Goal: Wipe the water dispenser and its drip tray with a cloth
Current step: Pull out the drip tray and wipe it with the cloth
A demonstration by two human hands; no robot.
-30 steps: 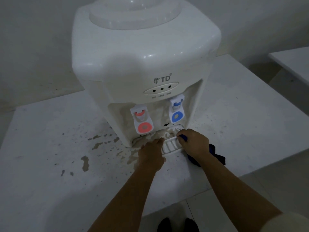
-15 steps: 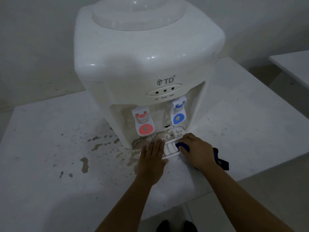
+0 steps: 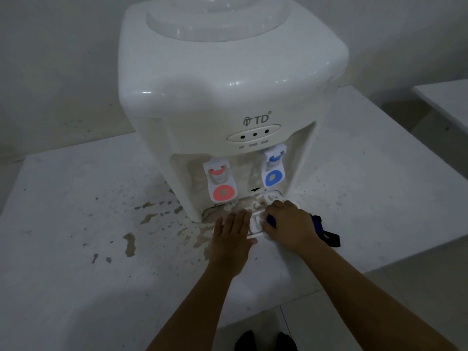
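glossy plastic dispenser (image 3: 228,79), blue cloth (image 3: 321,228), stained matt counter (image 3: 76,224)

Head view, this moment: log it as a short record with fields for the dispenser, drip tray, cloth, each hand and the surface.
dispenser: white water dispenser, upright on the table, red tap and blue tap
drip tray: white drip tray at the base, partly covered by both hands
cloth: blue cloth under the right hand
left hand: left hand flat, fingers extended, at the tray's left side
right hand: right hand pressing the cloth on the tray
surface: white table with brown stains

Stained white table (image 3: 76,249), black shoes (image 3: 266,340)
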